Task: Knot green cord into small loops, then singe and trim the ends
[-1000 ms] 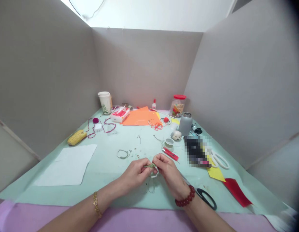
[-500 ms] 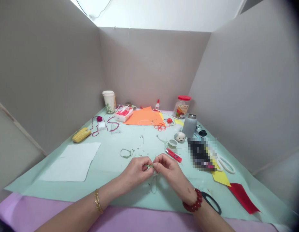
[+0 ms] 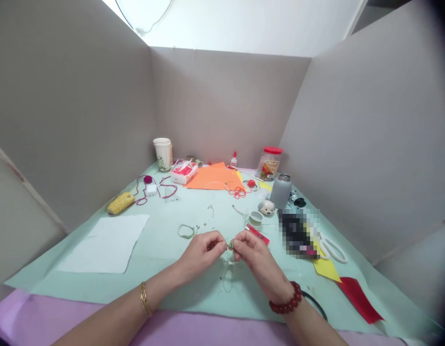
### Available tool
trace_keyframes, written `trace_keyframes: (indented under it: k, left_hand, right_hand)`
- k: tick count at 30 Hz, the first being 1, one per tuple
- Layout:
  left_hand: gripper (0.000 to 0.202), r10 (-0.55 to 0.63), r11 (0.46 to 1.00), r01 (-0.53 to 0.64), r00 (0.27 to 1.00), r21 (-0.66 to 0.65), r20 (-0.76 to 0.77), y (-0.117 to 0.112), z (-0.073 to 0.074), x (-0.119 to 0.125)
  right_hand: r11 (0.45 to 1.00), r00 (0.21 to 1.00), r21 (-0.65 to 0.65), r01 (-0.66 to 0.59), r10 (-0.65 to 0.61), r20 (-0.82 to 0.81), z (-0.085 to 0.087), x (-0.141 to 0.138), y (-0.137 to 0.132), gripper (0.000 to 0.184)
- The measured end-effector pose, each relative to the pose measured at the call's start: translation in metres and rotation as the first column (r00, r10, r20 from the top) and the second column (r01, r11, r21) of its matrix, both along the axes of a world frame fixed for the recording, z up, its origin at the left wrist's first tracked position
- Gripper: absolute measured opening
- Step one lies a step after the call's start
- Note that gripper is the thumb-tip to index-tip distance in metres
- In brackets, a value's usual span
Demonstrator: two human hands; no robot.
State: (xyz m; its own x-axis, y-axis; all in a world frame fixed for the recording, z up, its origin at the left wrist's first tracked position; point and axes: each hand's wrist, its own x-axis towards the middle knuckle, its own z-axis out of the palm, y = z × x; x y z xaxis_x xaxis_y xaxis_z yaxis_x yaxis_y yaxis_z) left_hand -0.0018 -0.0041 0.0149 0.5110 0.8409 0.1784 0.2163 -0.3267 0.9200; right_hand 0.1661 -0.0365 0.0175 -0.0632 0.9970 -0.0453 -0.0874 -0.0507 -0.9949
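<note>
Near the front middle of the table, my left hand and my right hand meet with fingertips pinched. Between them is a small green braided cord, with both hands closed on it. A thin pale loop of the cord hangs below my fingers. Just beyond my left hand lies a finished-looking green cord bracelet. A red lighter sits close behind my right hand, beside a spool of thread. Fingers cover most of the held part.
At the left are white paper and a yellow corn-shaped object. Farther back stand a tissue pack, orange sheets and a lidded jar. To the right are a grey bottle, white-handled scissors and red paper.
My fingertips have drawn slightly apart, and more green cord shows by my right fingers. Some of the cord now spans below the hands. The view has tilted a little.
</note>
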Motion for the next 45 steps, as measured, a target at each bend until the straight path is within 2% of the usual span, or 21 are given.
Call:
trace_keyframes:
  k: [6, 11, 13, 17, 24, 31, 37, 39, 41, 45]
  left_hand:
    - [0.027, -0.071, 0.981, 0.089, 0.992, -0.172, 0.107, 0.001, -0.001, 0.0]
    - [0.03, -0.076, 0.987, 0.095, 0.987, -0.13, 0.145, 0.005, -0.001, -0.003]
    - [0.032, -0.073, 0.988, 0.092, 0.986, -0.123, 0.151, 0.006, 0.0, -0.004]
    - [0.036, -0.098, 0.968, 0.135, 0.979, -0.211, 0.177, 0.008, -0.001, -0.003]
    - [0.037, -0.068, 0.956, 0.125, 0.974, -0.267, 0.214, 0.011, 0.0, -0.004]
    - [0.039, -0.02, 0.962, 0.064, 0.986, -0.265, 0.166, 0.015, 0.004, -0.009]
    - [0.031, 0.166, 0.979, -0.14, 0.97, -0.148, 0.177, 0.017, 0.001, -0.009]
    - [0.03, 0.121, 0.985, -0.095, 0.976, -0.146, 0.182, 0.013, 0.003, -0.008]
    - [0.031, 0.019, 0.982, 0.017, 0.983, -0.188, 0.184, 0.009, 0.005, -0.007]
    - [0.032, -0.126, 0.946, 0.17, 0.977, -0.278, 0.171, 0.005, 0.004, -0.006]
  right_hand:
    - [0.99, 0.97, -0.119, -0.077, 0.047, -0.237, 0.007, -0.002, -0.003, 0.022]
    - [0.984, 0.904, -0.121, -0.129, 0.066, -0.423, 0.011, 0.001, -0.002, 0.022]
    - [0.983, 0.892, -0.124, -0.134, 0.065, -0.448, 0.012, 0.003, -0.002, 0.023]
    - [0.98, 0.879, -0.135, -0.149, 0.069, -0.471, 0.013, 0.005, -0.001, 0.025]
    - [0.986, 0.864, -0.124, -0.115, 0.037, -0.503, 0.017, 0.01, 0.0, 0.022]
    - [0.984, 0.881, -0.116, -0.134, 0.065, -0.469, 0.019, 0.015, 0.0, 0.025]
    - [0.979, 0.895, -0.115, -0.17, 0.105, -0.433, 0.017, 0.012, -0.001, 0.023]
    - [0.977, 0.901, -0.119, -0.177, 0.112, -0.42, 0.017, 0.01, -0.002, 0.022]
    - [0.976, 0.906, -0.125, -0.181, 0.115, -0.408, 0.016, 0.009, -0.003, 0.022]
    - [0.973, 0.916, -0.14, -0.184, 0.118, -0.384, 0.016, 0.008, -0.004, 0.022]
